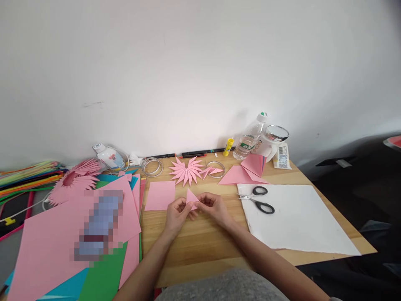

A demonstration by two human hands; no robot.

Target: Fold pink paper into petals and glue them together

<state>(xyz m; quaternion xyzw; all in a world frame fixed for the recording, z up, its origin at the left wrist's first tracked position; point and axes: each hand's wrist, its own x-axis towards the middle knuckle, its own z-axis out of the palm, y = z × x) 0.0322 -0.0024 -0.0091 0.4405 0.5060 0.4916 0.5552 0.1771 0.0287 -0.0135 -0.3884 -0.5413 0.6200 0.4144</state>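
Both my hands meet over the wooden table [200,246], pinching a small folded pink paper triangle [191,196]. My left hand [177,213] grips its left lower edge with curled fingers. On the right side, my right hand [213,207] holds it between thumb and fingertips. A flat pink paper square [160,195] lies just left of my hands. Behind them rests a pink spiky paper fan [186,170] made of several folded points.
Black-handled scissors [259,200] lie on a white sheet [297,221] at the right. Folded pink papers [242,173], a plastic bottle [250,138], a mug [273,141] and a yellow glue stick [228,146] stand at the back. Coloured paper sheets [62,242] cover the left.
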